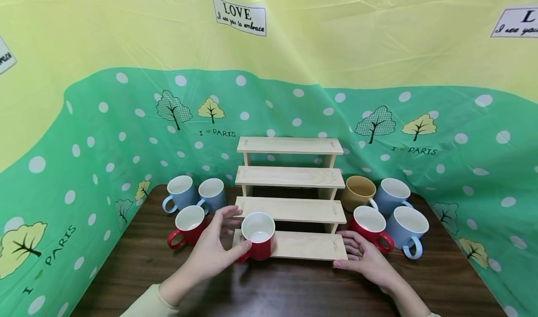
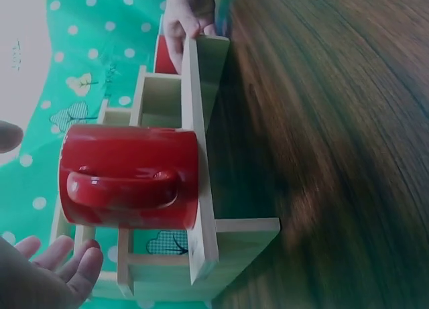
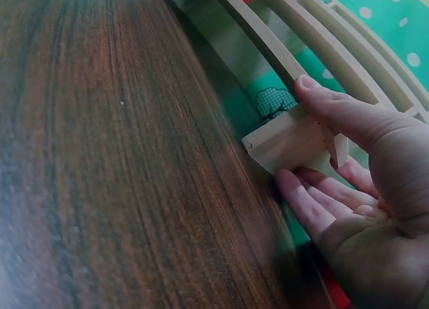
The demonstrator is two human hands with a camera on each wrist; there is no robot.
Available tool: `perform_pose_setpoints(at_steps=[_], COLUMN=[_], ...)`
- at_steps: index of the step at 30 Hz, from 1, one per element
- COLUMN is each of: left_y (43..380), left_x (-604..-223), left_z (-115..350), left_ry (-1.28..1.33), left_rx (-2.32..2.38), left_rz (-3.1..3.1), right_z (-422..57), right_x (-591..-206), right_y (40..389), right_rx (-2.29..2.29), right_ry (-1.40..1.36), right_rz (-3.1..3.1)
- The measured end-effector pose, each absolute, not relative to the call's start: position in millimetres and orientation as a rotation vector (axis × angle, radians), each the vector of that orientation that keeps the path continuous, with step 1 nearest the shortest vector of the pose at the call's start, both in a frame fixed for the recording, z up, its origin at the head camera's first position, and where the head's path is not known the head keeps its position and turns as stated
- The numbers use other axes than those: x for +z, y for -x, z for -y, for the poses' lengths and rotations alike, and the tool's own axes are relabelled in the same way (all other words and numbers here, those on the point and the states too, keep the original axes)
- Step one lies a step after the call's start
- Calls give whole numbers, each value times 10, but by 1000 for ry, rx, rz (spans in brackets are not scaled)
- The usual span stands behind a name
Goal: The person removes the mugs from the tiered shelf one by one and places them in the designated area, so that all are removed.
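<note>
A red mug [image 1: 264,249] with a white inside stands upright at the left end of the lowest step of a wooden step shelf [image 1: 311,245]. Around its left side my left hand [image 1: 214,251] is spread, fingers extended. In the left wrist view those fingers [image 2: 70,265] are apart from the mug, whose handle [image 2: 124,188] faces that camera. My right hand [image 1: 365,258] grips the right end of the lowest step. The right wrist view has its thumb [image 3: 335,108] on the board's front edge and its other fingers along the side panel [image 3: 288,141].
Left of the shelf stand two blue mugs [image 1: 181,193] and another red mug [image 1: 189,226]. To the right are a tan mug [image 1: 357,193], a red mug [image 1: 367,223] and two blue mugs [image 1: 407,226]. A patterned cloth [image 1: 294,107] hangs behind the dark wooden table [image 1: 286,289].
</note>
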State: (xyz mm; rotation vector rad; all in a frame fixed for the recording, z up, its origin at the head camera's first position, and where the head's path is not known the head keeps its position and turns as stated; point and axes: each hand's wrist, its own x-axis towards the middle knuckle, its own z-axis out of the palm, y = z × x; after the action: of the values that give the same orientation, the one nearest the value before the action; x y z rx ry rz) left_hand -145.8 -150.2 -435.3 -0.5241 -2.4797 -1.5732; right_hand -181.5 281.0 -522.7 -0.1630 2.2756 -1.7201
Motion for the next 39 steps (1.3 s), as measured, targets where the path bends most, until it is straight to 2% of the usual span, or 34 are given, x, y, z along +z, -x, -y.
perform_pose_setpoints(at_steps=[18, 39], left_y=[1558, 1593], left_x=[-4476, -4569], left_z=[1196, 1170], left_ry=[475, 410], left_rx=[-1389, -1378], left_rz=[2628, 2615], right_z=[-2879, -2813], right_x=[-5252, -5231], right_y=[1764, 1817], right_rx=[-1663, -1697], right_ry=[129, 153], right_rz=[-2314, -2269])
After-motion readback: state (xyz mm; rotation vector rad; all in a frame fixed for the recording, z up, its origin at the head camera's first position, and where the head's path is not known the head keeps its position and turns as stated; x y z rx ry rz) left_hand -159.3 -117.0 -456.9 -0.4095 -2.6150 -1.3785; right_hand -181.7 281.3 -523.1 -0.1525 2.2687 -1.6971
